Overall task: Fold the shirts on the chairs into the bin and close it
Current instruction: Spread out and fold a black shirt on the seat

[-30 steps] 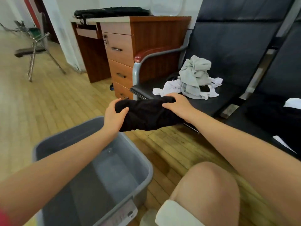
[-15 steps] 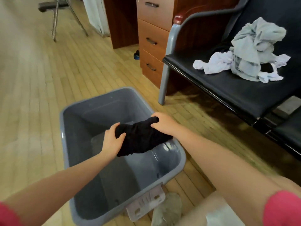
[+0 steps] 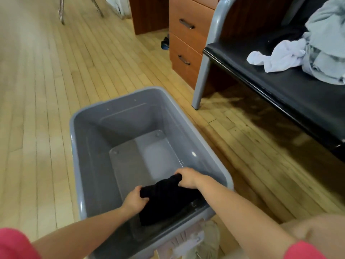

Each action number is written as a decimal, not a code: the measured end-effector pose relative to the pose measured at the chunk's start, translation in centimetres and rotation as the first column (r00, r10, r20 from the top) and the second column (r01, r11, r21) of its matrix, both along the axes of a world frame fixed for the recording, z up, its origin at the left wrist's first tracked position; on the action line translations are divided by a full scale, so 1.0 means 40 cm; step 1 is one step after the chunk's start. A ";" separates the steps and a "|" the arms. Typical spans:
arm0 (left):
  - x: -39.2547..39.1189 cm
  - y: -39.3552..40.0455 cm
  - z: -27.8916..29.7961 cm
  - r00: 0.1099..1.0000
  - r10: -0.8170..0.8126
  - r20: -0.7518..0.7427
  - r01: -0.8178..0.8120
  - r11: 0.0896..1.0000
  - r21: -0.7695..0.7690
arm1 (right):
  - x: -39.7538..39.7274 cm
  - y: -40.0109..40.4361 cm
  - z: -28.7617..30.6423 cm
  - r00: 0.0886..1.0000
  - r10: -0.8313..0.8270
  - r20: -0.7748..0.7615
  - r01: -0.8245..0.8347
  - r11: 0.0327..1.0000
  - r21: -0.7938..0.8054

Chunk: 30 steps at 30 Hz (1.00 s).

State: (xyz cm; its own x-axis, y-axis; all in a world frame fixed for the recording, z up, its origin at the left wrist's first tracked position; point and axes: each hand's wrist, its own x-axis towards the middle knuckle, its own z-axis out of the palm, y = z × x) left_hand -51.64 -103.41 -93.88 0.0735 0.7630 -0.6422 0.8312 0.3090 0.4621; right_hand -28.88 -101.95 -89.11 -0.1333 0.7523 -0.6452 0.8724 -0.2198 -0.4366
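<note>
The black shirt has dropped deep into the bin, gripped by left hand and right hand. Beyond them, more shirts await on the chair; no lid in view.

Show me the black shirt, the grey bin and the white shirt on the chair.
black shirt (image 3: pixel 164 200), head view, middle of the folded cloth.
grey bin (image 3: pixel 119 98), head view, far rim.
white shirt (image 3: pixel 276 57), head view, crumpled middle.

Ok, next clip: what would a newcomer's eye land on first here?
Probably the grey bin on the wood floor, where both hands, left and right, grip a folded black shirt low inside its near end. Next, the crumpled pale shirts heaped on the black chair at upper right.
</note>
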 end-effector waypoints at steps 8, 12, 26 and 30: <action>0.013 0.028 0.034 0.965 -0.173 -0.197 0.174 0.985 -0.011 | 0.012 -0.013 0.101 0.993 0.098 0.068 -0.101 0.994 0.040; 0.122 0.106 0.187 0.990 -0.138 -0.030 0.141 0.967 0.213 | 0.055 -0.006 0.263 0.998 0.056 -0.011 -0.051 0.963 0.263; 0.872 -0.114 0.853 0.599 -0.493 0.631 0.125 0.836 0.535 | 0.702 -0.538 0.721 0.597 -0.689 -0.411 0.721 0.237 0.651; 1.077 -0.238 0.879 0.499 -0.645 0.579 0.291 0.754 0.590 | 0.828 -0.713 0.685 0.376 -0.776 -0.507 0.787 -0.022 0.616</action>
State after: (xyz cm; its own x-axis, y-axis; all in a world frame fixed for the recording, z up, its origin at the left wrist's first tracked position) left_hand -8.56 -112.92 -58.73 0.7828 0.6084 0.1307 0.1268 -0.3616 0.9237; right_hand 4.26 -130.46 -61.73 0.8577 0.4940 0.1424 0.3681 -0.3968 -0.8408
